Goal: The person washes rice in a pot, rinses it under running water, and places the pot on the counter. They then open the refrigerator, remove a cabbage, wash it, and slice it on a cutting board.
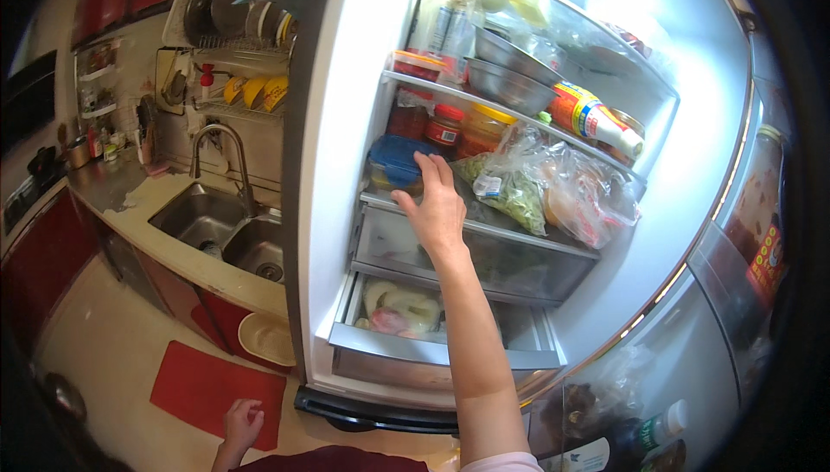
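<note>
My right hand [436, 206] reaches into the open fridge, fingers spread, at the right side of a clear container with a blue lid [399, 157]. Its fingertips overlap the lid in the picture; I cannot tell whether they touch it. The container rests on the shelf above the drawers. Right of the hand on that shelf lies a clear plastic bag of green vegetables [512, 190]. Low in front of my body, my left hand [243, 423] hangs with loosely bent fingers and holds nothing. Below it in the picture is a red floor mat [207, 391].
Behind the container stand a red-lidded jar [445, 125] and a yellow-lidded jar [486, 128]. Two metal bowls [509, 83] sit one shelf higher. A lower drawer [415, 345] is pulled out. Bottles fill the door [697, 316] at right. A double sink [227, 229] is at left.
</note>
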`<state>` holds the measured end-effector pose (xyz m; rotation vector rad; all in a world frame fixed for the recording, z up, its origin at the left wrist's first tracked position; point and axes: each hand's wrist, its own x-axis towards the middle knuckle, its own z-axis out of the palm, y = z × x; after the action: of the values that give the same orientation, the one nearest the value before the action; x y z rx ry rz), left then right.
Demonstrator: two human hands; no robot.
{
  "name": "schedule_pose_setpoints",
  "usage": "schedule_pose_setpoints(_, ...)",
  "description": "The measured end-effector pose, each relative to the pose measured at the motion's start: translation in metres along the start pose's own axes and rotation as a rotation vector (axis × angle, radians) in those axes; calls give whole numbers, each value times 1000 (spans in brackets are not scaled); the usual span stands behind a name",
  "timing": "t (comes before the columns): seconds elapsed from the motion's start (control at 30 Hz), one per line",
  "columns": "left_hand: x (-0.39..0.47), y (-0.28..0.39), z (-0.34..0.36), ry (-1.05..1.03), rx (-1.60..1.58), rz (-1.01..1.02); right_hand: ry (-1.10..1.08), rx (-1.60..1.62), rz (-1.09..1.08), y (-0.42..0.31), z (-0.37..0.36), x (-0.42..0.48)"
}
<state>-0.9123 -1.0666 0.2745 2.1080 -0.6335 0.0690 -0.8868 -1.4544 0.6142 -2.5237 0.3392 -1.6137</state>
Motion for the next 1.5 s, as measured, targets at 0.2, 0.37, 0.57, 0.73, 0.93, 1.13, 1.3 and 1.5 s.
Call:
schedule_pose_setpoints(0.2, 5, 8, 1, 4, -16, 7, 570, -405, 40, 62, -81, 6)
schedule_pose_setpoints(0.37, 6, 10, 2, -61, -10, -23, 428, -860, 478, 148, -132, -11)
schedule_pose_setpoints(0.57, 15, 21, -5, -51, 21, 42, 375, -850, 724, 184, -137, -28)
schedule_pose_setpoints(0.73, 15, 3, 9, -88, -10, 26, 468, -819, 588, 204, -150, -32)
schedule_pose_setpoints(0.93, 7, -2, 11, -145, -26, -12, 744, -479, 191, 146, -135, -69)
schedule_pose_setpoints(1.13, 6, -4, 4, -157, -50, -31, 719, 81, 433, 49, -91, -178)
schedule_pose_setpoints(1.3, 10, -6, 5, -220, -45, 5, 201, 484, 929, 2, -66, -324)
schedule_pose_setpoints(1.5, 30, 1, -2, -257, -20, 72, 295, 1212, 1605, 22, -35, -386)
